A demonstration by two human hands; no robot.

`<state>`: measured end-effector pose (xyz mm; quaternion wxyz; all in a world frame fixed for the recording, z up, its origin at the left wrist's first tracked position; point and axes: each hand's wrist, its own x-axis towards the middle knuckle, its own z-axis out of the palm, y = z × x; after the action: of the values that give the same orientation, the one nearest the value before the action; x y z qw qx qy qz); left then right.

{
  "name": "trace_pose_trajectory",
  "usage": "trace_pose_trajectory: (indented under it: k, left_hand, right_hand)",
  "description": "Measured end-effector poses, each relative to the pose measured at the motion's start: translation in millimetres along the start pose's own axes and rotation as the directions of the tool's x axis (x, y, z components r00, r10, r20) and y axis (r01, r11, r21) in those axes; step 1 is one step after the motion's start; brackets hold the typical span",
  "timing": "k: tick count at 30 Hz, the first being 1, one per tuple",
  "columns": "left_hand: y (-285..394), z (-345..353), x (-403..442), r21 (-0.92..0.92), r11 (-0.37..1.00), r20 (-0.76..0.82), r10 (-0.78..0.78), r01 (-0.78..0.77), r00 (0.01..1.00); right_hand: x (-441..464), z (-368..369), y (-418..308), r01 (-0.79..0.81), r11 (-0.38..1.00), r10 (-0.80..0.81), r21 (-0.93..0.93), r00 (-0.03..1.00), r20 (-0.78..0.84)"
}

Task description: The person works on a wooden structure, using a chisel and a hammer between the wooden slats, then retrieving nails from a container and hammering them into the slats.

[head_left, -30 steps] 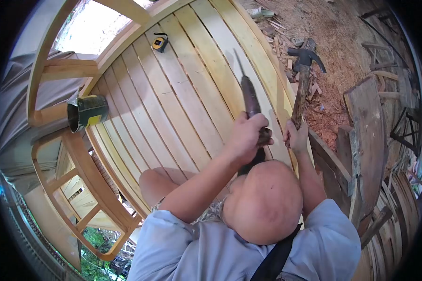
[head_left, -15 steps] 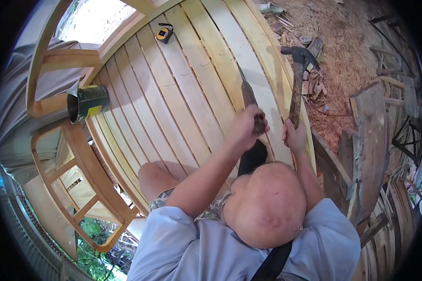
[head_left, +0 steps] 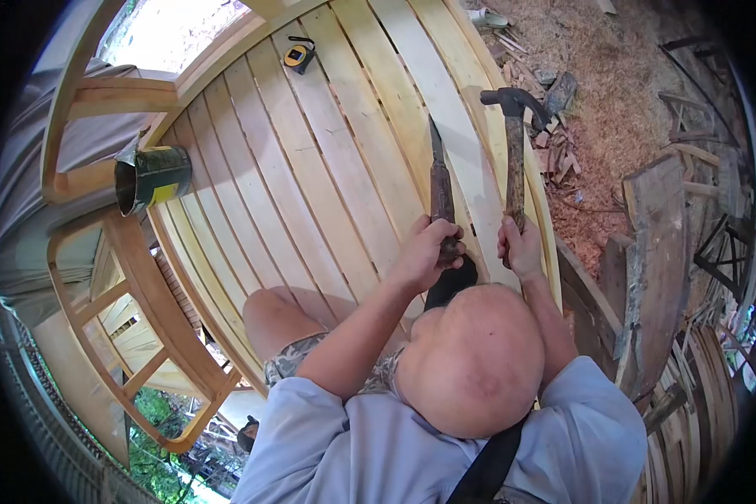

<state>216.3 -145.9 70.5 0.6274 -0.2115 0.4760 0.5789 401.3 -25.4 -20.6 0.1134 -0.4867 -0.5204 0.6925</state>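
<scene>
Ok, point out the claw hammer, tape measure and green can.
Claw hammer (head_left: 515, 164): head camera, on the handle.
Tape measure (head_left: 296, 56): head camera, on the case.
Green can (head_left: 160, 172): head camera, on the side wall.

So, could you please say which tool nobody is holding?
The tape measure on the slats; the left hand holds the pointed tool, the right hand the hammer.

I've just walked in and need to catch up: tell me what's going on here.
A person is bent over a slatted wooden platform. The left grip holds a pointed tool, aimed away from the body; whether it touches the wood is hard to tell. The right grip holds a hammer by its handle, roughly alongside that tool. A tape measure lies farther up the platform, and a tin is near its left edge.
</scene>
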Motion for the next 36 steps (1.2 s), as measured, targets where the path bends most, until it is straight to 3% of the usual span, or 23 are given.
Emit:
trace_pose_trajectory:
  k: [3, 7, 12, 15, 16, 18, 23, 26, 28, 29, 30, 31, 32, 34, 36]
  left_hand:
    - [-2, -8, 2, 0.017, 1.0, 0.018, 0.009, -0.009, 1.0]
    - [1, -21, 4, 0.022, 1.0, 0.102, -0.012, 0.01, 0.995]
    - [-1, -22, 3, 0.034, 0.999, 0.11, -0.015, 0.011, 0.994]
    - [-3, -23, 4, 0.039, 0.999, 0.1, -0.013, 0.009, 0.995]
    - [-4, -25, 4, 0.039, 0.999, 0.102, -0.013, 0.009, 0.995]
    - [-2, -27, 4, 0.03, 0.999, 0.095, -0.022, 0.02, 0.995]
    - [0, -25, 1, 0.074, 0.997, 0.109, -0.014, 0.006, 0.994]
    - [-2, -30, 3, 0.076, 0.997, 0.11, -0.005, -0.003, 0.994]
    - [-4, -32, 3, 0.066, 0.998, 0.141, -0.002, -0.008, 0.99]
    - [-2, -31, 2, 0.076, 0.997, 0.126, -0.009, -0.001, 0.992]
    - [1, -29, 1, 0.087, 0.996, 0.113, -0.012, 0.002, 0.994]
    - [2, -30, 3, 0.08, 0.997, 0.121, -0.003, -0.006, 0.993]
    - [0, -33, 5, 0.074, 0.997, 0.143, -0.012, 0.001, 0.99]
    - [1, -34, 5, 0.054, 0.999, 0.166, -0.008, -0.001, 0.986]
    - [3, -33, 3, 0.091, 0.996, 0.138, -0.033, 0.02, 0.99]
  right_hand:
    - [1, -1, -4, -0.093, 0.984, 0.089, 0.155, 0.996, 0.03]
    - [-2, -2, -11, -0.157, 0.98, 0.143, 0.124, 0.983, 0.117]
    - [-8, 1, -12, -0.345, 0.854, 0.287, 0.391, 0.937, 0.198]
    - [-15, 14, -8, -0.443, 0.793, 0.384, 0.418, 0.896, 0.223]
    - [-14, 10, -4, -0.441, 0.794, 0.382, 0.419, 0.897, 0.221]
    - [-8, 0, -4, -0.529, 0.845, 0.455, 0.082, 0.791, 0.409]
    - [-12, -3, -28, -0.569, 0.805, 0.479, 0.169, 0.791, 0.381]
    - [-12, 6, -29, -0.466, 0.882, 0.427, 0.065, 0.851, 0.306]
    - [-12, 15, -52, -0.192, 0.972, 0.215, -0.134, 0.959, 0.186]
    - [-9, 16, -59, -0.191, 0.972, 0.215, -0.14, 0.959, 0.186]
    - [-4, 16, -66, 0.023, 0.987, 0.011, -0.159, 0.978, 0.21]
    - [-1, 16, -76, 0.239, 0.955, -0.194, -0.173, 0.951, 0.241]
    - [1, 17, -88, 0.25, 0.951, -0.201, -0.183, 0.948, 0.247]
    - [-1, 24, -118, 0.44, 0.893, -0.4, -0.091, 0.871, 0.286]
    - [0, 31, -130, 0.495, 0.863, -0.449, -0.101, 0.843, 0.297]
